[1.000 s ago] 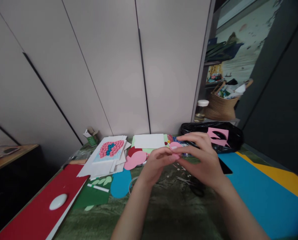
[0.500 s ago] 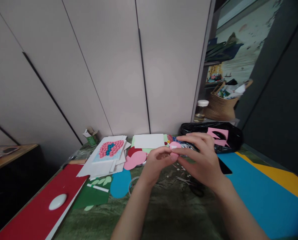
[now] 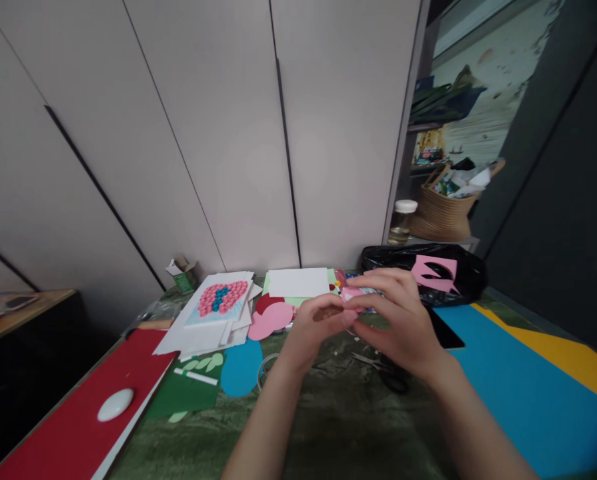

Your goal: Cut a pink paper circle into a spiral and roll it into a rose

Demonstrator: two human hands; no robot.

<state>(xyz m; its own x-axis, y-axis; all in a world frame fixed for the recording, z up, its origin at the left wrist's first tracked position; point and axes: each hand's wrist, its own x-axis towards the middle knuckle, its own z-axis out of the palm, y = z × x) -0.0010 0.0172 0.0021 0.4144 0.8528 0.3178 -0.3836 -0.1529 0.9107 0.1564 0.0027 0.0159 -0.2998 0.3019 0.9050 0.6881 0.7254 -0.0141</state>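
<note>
Over the counter (image 3: 348, 430), below frame centre, left hand (image 3: 309, 333) and right hand (image 3: 401, 323) curve inward, pinching pink paper (image 3: 351, 293).

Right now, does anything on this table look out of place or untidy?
Slightly: one pale green leaf shape lies at the near edge of the dark green sheet, apart from the other leaf shapes. The white papers are also stacked unevenly, with corners sticking out.
</note>
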